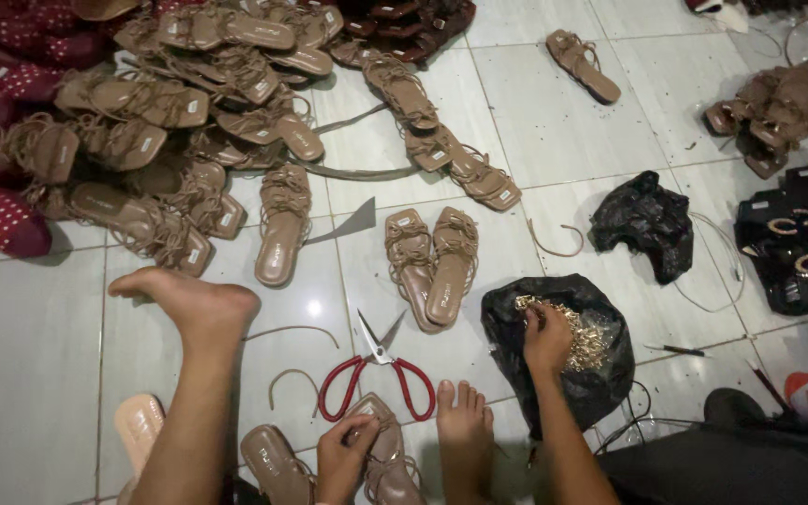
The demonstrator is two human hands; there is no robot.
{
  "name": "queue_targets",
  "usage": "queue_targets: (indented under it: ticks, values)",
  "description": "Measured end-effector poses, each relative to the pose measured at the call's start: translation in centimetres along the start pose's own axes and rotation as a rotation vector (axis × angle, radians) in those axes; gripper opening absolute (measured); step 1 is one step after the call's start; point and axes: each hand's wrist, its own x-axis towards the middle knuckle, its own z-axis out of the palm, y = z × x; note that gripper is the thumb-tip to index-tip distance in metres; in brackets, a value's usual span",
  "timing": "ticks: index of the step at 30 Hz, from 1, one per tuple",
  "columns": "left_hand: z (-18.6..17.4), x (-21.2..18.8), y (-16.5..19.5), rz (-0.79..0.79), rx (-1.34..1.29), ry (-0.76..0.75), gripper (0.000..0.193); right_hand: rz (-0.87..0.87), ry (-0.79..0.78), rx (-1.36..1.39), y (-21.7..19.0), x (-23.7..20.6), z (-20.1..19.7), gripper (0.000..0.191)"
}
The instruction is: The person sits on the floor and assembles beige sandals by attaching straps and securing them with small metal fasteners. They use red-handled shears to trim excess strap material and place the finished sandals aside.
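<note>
Left hand (343, 458) gripping tan sandal (381, 458); right hand (547, 339) closed in buckle bag (516, 323).

Right hand (546, 339) fingertips buried in gold buckles (584, 339).

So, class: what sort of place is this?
Probably a small home sandal-making workshop: a pile of tan strappy sandals on the tiled floor, red-handled scissors, and a black bag of gold buckles.
</note>
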Motion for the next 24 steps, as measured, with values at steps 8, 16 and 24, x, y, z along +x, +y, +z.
queue_targets:
  ticks: [8,16,24]
  values:
    - [0.3,-0.8,4.1,0.082,0.111,-0.004,0.03,-0.002,0.09,0.006,-0.2,-0.3,0.2,0.014]
    - [0.6,-2.3,6.4,0.006,0.238,0.09,0.023,-0.06,-0.073,0.389,-7.6,-6.1,-0.2,0.011]
    - [1.5,-0.9,2.3,0.093,0.249,0.134,0.027,-0.198,-0.677,0.593,-12.1,-10.6,-1.7,0.017]
